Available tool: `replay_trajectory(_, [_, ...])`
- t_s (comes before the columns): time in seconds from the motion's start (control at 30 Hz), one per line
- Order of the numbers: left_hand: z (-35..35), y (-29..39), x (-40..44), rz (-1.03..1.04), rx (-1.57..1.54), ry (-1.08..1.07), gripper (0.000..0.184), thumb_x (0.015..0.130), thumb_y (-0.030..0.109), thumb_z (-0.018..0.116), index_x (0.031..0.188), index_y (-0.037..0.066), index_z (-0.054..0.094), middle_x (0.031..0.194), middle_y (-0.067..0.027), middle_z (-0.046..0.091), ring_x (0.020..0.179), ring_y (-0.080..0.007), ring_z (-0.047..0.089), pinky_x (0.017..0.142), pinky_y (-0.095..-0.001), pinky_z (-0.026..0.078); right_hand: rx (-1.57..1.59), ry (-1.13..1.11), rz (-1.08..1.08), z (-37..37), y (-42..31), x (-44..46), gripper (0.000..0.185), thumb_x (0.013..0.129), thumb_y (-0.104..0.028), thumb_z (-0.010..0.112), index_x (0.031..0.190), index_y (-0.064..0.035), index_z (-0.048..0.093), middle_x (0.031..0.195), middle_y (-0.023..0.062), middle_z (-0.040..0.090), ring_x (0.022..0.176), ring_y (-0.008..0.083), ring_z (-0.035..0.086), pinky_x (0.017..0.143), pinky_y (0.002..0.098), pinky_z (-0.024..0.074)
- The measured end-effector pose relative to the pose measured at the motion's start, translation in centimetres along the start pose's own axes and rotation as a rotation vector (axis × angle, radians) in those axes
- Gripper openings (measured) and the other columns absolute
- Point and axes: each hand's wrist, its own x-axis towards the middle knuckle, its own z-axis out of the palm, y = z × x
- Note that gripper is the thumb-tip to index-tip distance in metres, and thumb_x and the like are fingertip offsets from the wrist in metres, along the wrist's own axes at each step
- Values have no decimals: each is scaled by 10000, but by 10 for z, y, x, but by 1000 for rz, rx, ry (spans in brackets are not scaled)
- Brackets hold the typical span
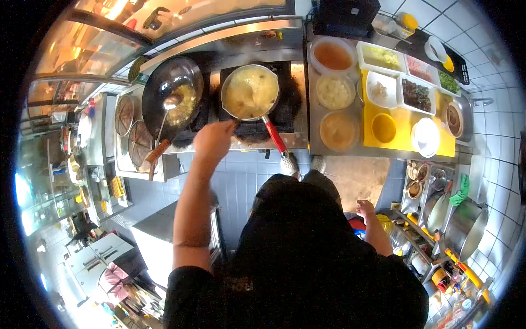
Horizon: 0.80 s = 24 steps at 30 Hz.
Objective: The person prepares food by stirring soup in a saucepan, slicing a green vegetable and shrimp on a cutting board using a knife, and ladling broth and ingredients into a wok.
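Note:
My left hand (212, 143) is closed in front of the stove, at the near rim of a saucepan (223, 107). A short dark piece shows between its fingers and the rim; I cannot make out what it is. Pale yellow liquid with lumps (251, 90) fills the saucepan, and its red handle (275, 136) points toward me. Left of it stands a black wok (156, 82) with a wooden handle (155, 154). A ladle (172, 101) rests in the wok's yellowish food. Down at my right side, my right hand (365, 209) has curled fingers, with nothing visible in them.
Right of the stove, a steel counter holds tubs of sauce (334, 57), white trays of chopped ingredients (418, 94), a yellow bowl (383, 128) and a white bowl (426, 137). Large pots (466, 227) sit on a shelf at lower right. Two round mesh covers (143, 143) lie left.

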Motion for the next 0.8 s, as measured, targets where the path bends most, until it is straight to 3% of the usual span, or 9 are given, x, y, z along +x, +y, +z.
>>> replay_trajectory(0.1, [-12,-37,9,-109,-111,-60,327,967,386,480,1061,170,706,995,-145,699,969,-386,644,819,-503,508,781,-18,607,9,-3,4,125,851,-262,616,858,-145,572,777,3,508,684,154,494,558,325,417])
replay_trajectory(0.23, [0,1,18,86,109,-22,296,964,330,466,1007,159,704,976,-124,708,937,-383,666,798,-506,522,798,25,632,38,20,7,181,875,-184,599,743,-148,481,629,-13,415,499,116,377,430,309,305])
replay_trajectory(0.3, [-8,-30,0,43,-13,-52,311,966,373,476,1107,228,714,984,-139,710,955,-380,665,826,-487,527,958,-8,928,-12,-35,12,190,902,-193,581,744,-152,484,637,-12,419,508,121,387,435,308,310])
replay_trajectory(0.33, [-12,-41,9,21,-26,-44,313,968,365,471,1090,212,714,982,-148,707,951,-389,660,819,-487,526,1317,8,988,-23,-37,12,162,932,-218,580,801,-133,540,665,1,477,539,144,465,468,335,414])
replay_trajectory(0.43, [-3,-22,30,9,31,30,323,972,325,444,991,142,709,976,-164,699,924,-395,656,790,-500,520,1125,214,1306,-62,-95,15,121,930,-228,607,864,-129,583,703,13,530,575,168,527,509,360,481])
replay_trajectory(0.47, [-3,-13,26,59,53,1,313,966,332,460,1005,156,716,986,-160,699,924,-392,657,792,-496,522,965,163,1118,-47,-82,7,110,933,-237,620,914,-130,604,715,17,541,572,161,535,504,342,482])
replay_trajectory(0.6, [-8,-46,16,42,-85,7,312,937,375,533,1090,186,728,993,-148,705,912,-390,664,794,-489,531,1693,107,1053,1,3,-18,158,930,-259,631,1000,-120,603,701,14,520,543,146,514,492,307,465])
replay_trajectory(0.7, [-1,-18,29,25,24,69,299,954,318,489,959,131,722,950,-156,705,896,-404,659,762,-505,522,1363,96,1132,-22,-15,-24,134,948,-242,605,1015,-126,599,702,15,523,546,150,526,498,319,485])
replay_trajectory(0.8, [-10,-20,-3,80,-43,1,301,963,364,500,1071,184,716,956,-147,708,910,-379,668,800,-492,520,1280,133,1148,-36,-27,-20,143,947,-250,600,1017,-126,601,725,26,545,601,170,566,549,342,529])
